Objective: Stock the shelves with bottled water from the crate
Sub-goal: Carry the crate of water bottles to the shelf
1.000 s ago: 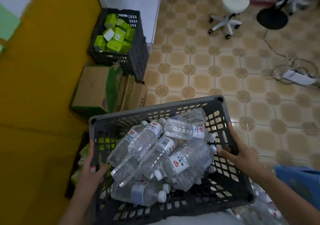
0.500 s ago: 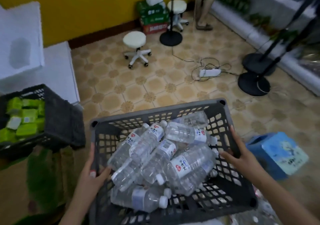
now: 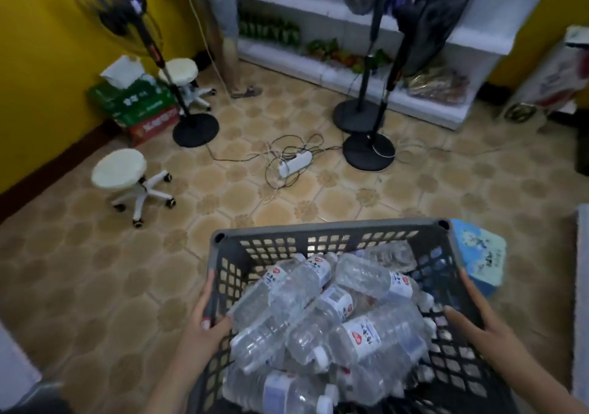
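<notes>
The dark crate [image 3: 331, 233], heaped with water bottles [image 3: 322, 311], is carried above the tiled floor [image 3: 95, 270]. The left hand [image 3: 204, 330] grips its left rim, the right hand [image 3: 478, 321] clasps its right wall. White shelves [image 3: 318, 66] stand well ahead, past three fans [image 3: 366, 63].

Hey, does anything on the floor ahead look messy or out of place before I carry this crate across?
Yes. A white power strip lies mid-floor in a loose tangle of cables, between the fan bases and right on the way to the shelves: a likely trip hazard. The bottles lie jumbled in the crate.
</notes>
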